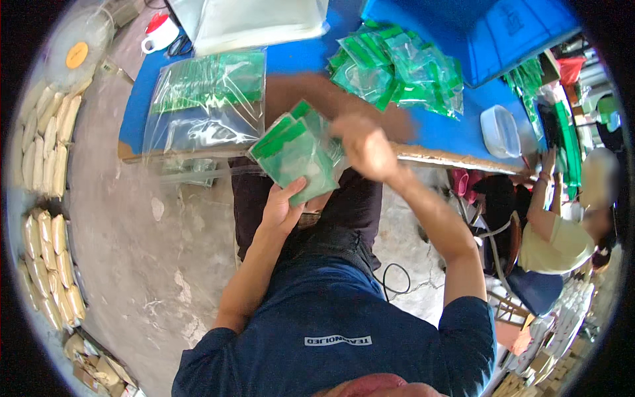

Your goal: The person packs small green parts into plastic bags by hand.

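My left hand [282,208] grips a small fanned stack of clear plastic packets [301,159] with green bands, its thumb on top, in front of the table's near edge. Just right of the stack is my right hand [366,147], smeared by motion. Its fingers are too blurred to show whether they hold anything. A loose heap of similar green-banded packets [400,69] lies on the table beyond my right hand. To the left, a large clear plastic bag [192,129] lies flat with a row of green packets inside, its end hanging over the edge.
The blue table [288,66] has a worn brown patch. On it are a stack of clear bags [258,23], a blue bin [522,33], a translucent tub [500,132] and a red-lidded white cup [159,32]. At right a co-worker [555,245] sits; filled sacks [49,142] line the left.
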Demonstrator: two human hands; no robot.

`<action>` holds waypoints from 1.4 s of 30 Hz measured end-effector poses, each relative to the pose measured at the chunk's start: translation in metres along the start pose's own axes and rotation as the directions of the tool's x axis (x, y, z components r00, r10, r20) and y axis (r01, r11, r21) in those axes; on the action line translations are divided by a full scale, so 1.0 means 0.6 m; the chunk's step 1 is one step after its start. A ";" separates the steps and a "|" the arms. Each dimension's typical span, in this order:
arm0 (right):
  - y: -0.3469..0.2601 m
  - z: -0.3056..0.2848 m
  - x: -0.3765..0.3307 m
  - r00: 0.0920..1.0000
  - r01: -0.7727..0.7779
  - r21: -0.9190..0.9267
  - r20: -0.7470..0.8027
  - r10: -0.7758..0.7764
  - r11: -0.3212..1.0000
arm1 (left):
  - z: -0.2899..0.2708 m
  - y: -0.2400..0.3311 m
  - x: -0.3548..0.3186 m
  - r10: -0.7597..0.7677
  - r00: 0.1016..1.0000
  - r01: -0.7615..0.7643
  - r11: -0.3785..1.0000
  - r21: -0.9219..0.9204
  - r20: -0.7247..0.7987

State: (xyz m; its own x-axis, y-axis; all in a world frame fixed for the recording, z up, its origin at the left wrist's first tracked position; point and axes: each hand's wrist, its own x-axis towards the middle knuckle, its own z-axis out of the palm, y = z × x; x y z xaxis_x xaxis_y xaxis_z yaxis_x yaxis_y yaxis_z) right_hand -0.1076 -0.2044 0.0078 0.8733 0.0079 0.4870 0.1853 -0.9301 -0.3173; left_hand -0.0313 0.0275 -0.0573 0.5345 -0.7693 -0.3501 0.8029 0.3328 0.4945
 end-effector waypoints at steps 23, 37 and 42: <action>-0.032 -0.014 -0.023 0.971 -0.236 -0.216 -0.022 0.237 0.948 | -0.036 0.038 -0.042 -0.044 0.997 0.039 0.997 0.069 0.070; -0.117 0.015 -0.004 0.531 -0.358 0.891 -0.053 0.846 0.281 | 0.031 0.020 -0.003 -0.113 0.912 0.212 0.953 -0.219 0.393; -0.038 -0.053 -0.006 0.671 -0.621 0.638 0.132 0.730 0.455 | 0.016 0.006 0.010 -0.050 0.998 0.051 0.999 -0.009 0.046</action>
State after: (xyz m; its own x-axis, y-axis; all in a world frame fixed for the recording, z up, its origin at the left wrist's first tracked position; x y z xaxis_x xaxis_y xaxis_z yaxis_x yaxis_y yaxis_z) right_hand -0.1294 -0.1950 0.0392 0.7807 -0.6248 -0.0126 -0.1706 -0.1938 -0.9661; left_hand -0.0276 0.0191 -0.0498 0.4810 -0.8091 -0.3378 0.8313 0.2984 0.4689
